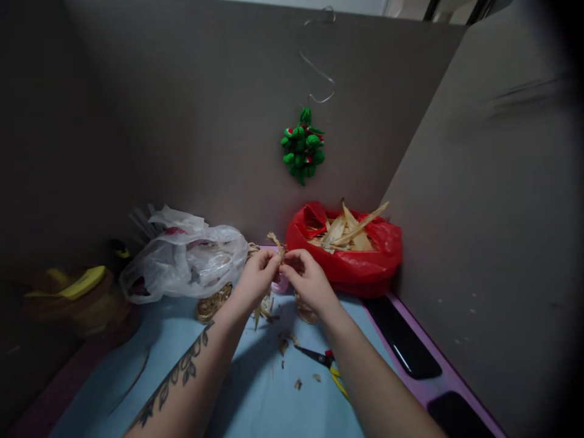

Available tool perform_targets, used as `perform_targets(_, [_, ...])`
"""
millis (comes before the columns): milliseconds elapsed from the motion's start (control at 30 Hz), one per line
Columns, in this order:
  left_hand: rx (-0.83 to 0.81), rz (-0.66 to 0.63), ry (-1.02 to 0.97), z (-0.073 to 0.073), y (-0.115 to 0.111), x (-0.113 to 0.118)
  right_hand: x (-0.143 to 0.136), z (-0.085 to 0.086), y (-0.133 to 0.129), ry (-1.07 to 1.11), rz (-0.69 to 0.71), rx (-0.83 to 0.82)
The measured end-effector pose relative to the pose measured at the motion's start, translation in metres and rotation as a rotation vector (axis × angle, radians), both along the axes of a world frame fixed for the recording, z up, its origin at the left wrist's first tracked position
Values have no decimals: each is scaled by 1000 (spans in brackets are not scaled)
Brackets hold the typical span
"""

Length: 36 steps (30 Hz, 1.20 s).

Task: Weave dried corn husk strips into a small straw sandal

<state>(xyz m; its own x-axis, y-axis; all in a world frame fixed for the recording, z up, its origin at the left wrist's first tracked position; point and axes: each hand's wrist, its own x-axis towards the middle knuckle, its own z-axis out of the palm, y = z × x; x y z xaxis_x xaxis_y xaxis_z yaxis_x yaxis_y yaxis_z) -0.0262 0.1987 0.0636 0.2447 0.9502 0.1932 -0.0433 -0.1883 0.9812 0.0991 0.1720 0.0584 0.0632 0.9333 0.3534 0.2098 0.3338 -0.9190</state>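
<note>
Above the far part of the blue table, my left hand (258,274) pinches a tan piece of twisted dried husk (276,242), its frayed end sticking up past the fingertips. My right hand (309,281) meets it from the other side, thumb and fingers closed on the same piece. The lower end is hidden by my fingers. Beneath the hands lie dried scraps (262,313). A coil of dried cord (213,303) rests beside my left wrist. Scissors (322,358) with yellow handles lie partly behind my right forearm.
A red plastic bag (369,271) of dried husk strips (353,231) stands at the back right. A clear plastic bag (191,258) is at the back left. Green ornaments (303,149) hang from a wire before the grey wall. Two dark phones, one nearer (456,417), lie along the right edge.
</note>
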Motion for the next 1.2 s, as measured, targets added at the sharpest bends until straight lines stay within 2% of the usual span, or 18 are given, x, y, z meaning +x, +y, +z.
perform_targets(67, [23,-10,41,2,-1,0,2,-1,3,170,154,-109])
perform_targets(133, [61,-8,113,3,-2,-1,2,-1,3,254,209,-153])
perform_targets(200, [138,28,232,4,-4,-2,2,0,3,257,178,-161])
perform_targets(333, [327,184,490,2,-7,-3,6,2,4,144,74,-148])
perform_targets(400, [352,189,531,1,-9,-2,8,2,5,122,59,-128])
perform_targets(567, [350,128,503,3,-8,-2,9,-1,6,64,55,-82])
perform_targets(733, [419,83,526,6,-8,-8,5,0,4,-116,-38,-19])
perform_targets(867, [501,104,624,10,-8,-12,4,0,2,-310,-119,5])
perform_targets(967, [466,121,628,9,-6,-12,4,-2,1,-412,-175,53])
perform_targets(1100, [286,81,469,7,-6,-7,1,-4,0,-369,-261,81])
perform_targets(1200, [238,72,372,8,-11,-2,2,-3,0,-146,-238,-5])
